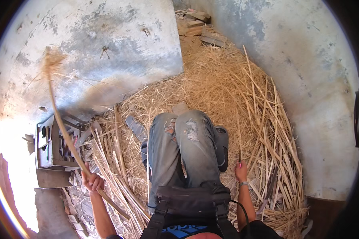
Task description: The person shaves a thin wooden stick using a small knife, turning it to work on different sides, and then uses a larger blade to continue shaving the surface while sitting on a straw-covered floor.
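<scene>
My left hand (pixel 93 183) is closed round a long, slightly bent cane stalk (pixel 64 129) near its lower part. The stalk slants up and to the left, ending in a frayed, bushy tuft in front of the wall. Its lower end passes below my hand, over several loose stalks. To the right of my knees, my right hand (pixel 241 171) makes a fist low over the straw. A thin dark piece sticks up from that fist, too small to name, and the rest of it is hidden by my fingers. A watch band circles the right wrist.
Fibrous straw (pixel 223 79) covers the floor ahead. Peeled stalks (pixel 267 131) lie in a heap along the right wall, more on the left (pixel 113 159). A small open box (pixel 48 147) with odds and ends stands at the left. Wood pieces (pixel 213 38) lie at the back.
</scene>
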Demonstrator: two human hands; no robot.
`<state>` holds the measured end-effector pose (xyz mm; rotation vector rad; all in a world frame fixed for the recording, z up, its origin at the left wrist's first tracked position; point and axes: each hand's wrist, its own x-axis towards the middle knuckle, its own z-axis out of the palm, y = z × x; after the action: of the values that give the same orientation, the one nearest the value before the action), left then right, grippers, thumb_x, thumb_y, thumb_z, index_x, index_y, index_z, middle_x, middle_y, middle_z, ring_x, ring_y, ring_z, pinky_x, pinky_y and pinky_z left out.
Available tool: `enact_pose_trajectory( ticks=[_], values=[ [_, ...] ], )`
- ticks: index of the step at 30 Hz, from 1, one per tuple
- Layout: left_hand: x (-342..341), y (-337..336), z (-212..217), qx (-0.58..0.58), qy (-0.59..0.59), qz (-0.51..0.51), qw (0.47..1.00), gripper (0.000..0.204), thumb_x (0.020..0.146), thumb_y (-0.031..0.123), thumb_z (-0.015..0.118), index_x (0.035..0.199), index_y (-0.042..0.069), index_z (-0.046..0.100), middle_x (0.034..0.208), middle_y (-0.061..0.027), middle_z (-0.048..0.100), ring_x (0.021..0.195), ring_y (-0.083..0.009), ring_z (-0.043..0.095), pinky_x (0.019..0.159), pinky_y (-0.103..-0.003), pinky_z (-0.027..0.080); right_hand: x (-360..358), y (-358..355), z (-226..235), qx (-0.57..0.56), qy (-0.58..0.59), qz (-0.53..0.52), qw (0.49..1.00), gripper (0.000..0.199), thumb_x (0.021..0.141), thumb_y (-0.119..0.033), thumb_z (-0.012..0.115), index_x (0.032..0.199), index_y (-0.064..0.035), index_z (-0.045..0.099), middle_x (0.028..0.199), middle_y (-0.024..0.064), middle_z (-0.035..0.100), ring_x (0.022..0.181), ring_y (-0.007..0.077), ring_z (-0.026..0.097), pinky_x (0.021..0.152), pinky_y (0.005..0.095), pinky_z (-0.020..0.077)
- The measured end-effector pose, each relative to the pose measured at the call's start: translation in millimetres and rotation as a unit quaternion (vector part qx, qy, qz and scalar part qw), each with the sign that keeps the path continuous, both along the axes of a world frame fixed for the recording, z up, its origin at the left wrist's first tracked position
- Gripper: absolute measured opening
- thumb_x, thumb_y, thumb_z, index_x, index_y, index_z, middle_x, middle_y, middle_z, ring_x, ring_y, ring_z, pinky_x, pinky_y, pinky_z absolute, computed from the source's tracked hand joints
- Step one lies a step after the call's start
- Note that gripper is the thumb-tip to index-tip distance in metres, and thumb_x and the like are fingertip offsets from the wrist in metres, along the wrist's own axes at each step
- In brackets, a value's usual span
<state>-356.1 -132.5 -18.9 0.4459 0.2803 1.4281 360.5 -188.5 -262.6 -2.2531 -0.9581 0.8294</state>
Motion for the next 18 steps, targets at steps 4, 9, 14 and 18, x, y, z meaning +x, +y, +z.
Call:
enact_pose_trajectory(
  ticks=[4, 9, 14, 18],
  values=[
    [2, -13, 25, -0.072, 0.195, 0.020, 0.978, 0.056, 0.110, 0.047, 0.038, 0.157, 0.016, 0.036, 0.056, 0.0037, 0.040, 0.036, -0.0045, 0.034, 0.032, -0.022, 0.031, 0, 5, -9, 0.029, -0.063, 0.027, 0.997, 0.023, 0.095, -0.021, 0.061, 0.100, 0.0013, 0.065, 0.086, 0.0208, 0.067, 0.081, 0.0386, 0.068, 0.074, 0.0461, 0.0516],
    [70, 41, 50, -0.090, 0.599, 0.082, 0.792, 0.049, 0.109, 0.035, 0.048, 0.138, -0.003, 0.055, 0.056, 0.0045, 0.046, 0.041, -0.0030, 0.034, 0.037, -0.020, 0.026, 5, 19, -9, 0.009, -0.071, 0.023, 0.997, 0.034, 0.092, -0.020, 0.063, 0.115, 0.0049, 0.067, 0.102, 0.0260, 0.070, 0.097, 0.0430, 0.068, 0.089, 0.0489, 0.0516],
    [111, 118, 60, 0.007, 0.804, 0.097, 0.586, 0.032, 0.107, 0.023, 0.050, 0.124, 0.000, 0.065, 0.067, -0.0068, 0.064, 0.050, -0.0100, 0.051, 0.047, -0.030, 0.038, 48, 0, -5, -0.008, -0.237, -0.108, 0.965, 0.041, 0.087, -0.019, 0.067, 0.121, 0.0022, 0.066, 0.114, 0.0257, 0.067, 0.112, 0.0424, 0.062, 0.095, 0.0503, 0.0511],
    [153, 170, 93, 0.129, 0.892, 0.124, 0.415, 0.025, 0.102, 0.019, 0.055, 0.118, 0.004, 0.067, 0.085, -0.0207, 0.072, 0.066, -0.0326, 0.069, 0.058, -0.045, 0.048, 124, -65, -7, -0.148, -0.342, -0.324, 0.870, 0.058, 0.083, -0.025, 0.073, 0.134, -0.0005, 0.059, 0.123, 0.0254, 0.063, 0.120, 0.0442, 0.058, 0.096, 0.0548, 0.0521]
  ],
)
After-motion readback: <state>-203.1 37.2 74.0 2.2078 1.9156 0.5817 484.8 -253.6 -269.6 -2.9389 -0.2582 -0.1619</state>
